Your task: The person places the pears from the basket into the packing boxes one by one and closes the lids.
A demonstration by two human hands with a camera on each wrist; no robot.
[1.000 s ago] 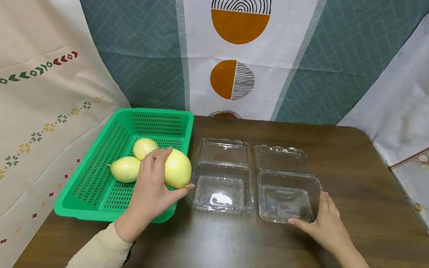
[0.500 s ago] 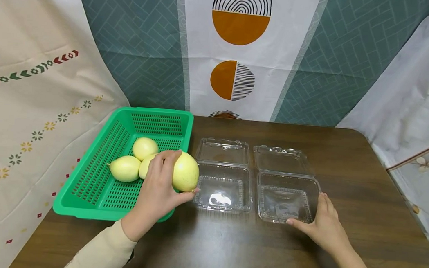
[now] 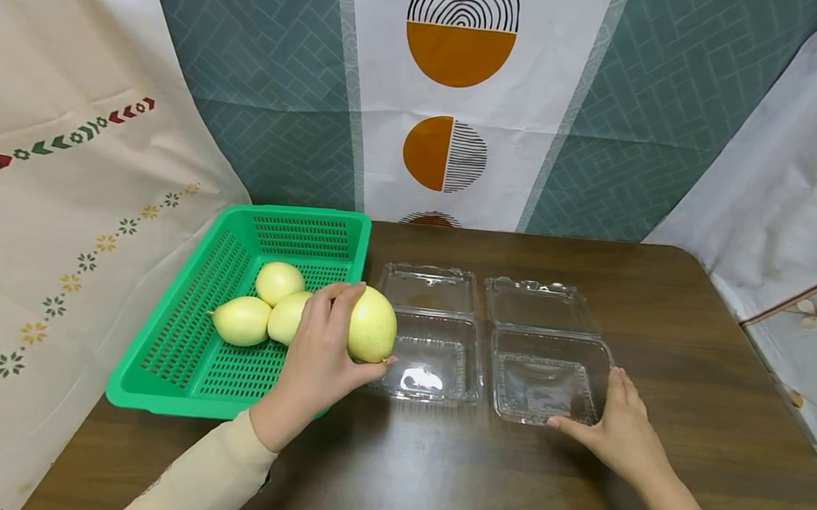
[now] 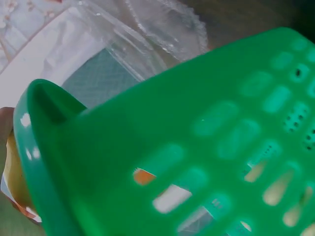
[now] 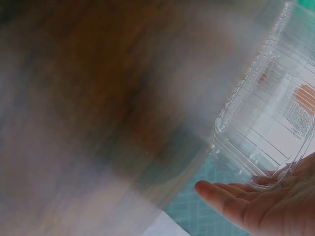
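Note:
My left hand (image 3: 321, 355) grips a pale yellow pear (image 3: 374, 327) in the head view, fingers over its far side and thumb at its lower end. The pear hangs at the left edge of an open clear plastic clamshell container (image 3: 435, 397), above the table. A second clear clamshell (image 3: 503, 370) stands open to the right. My right hand (image 3: 622, 432) touches this one's near right corner, thumb at the front edge and fingers along the side, fairly straight. The right wrist view shows that hand (image 5: 275, 206) against the clear wall (image 5: 266, 123).
A green perforated basket (image 3: 158, 333) stands at the left with several pears (image 3: 240, 321) in it. Its wall (image 4: 162, 113) fills much of the left wrist view. Both clamshell lids (image 3: 542, 306) lie folded back toward the patterned cloth (image 3: 453, 102) behind the brown table (image 3: 451, 476).
My left hand has carried the pear rightward, from over the basket's right rim to the left clamshell's edge. My right hand has stayed at the right clamshell.

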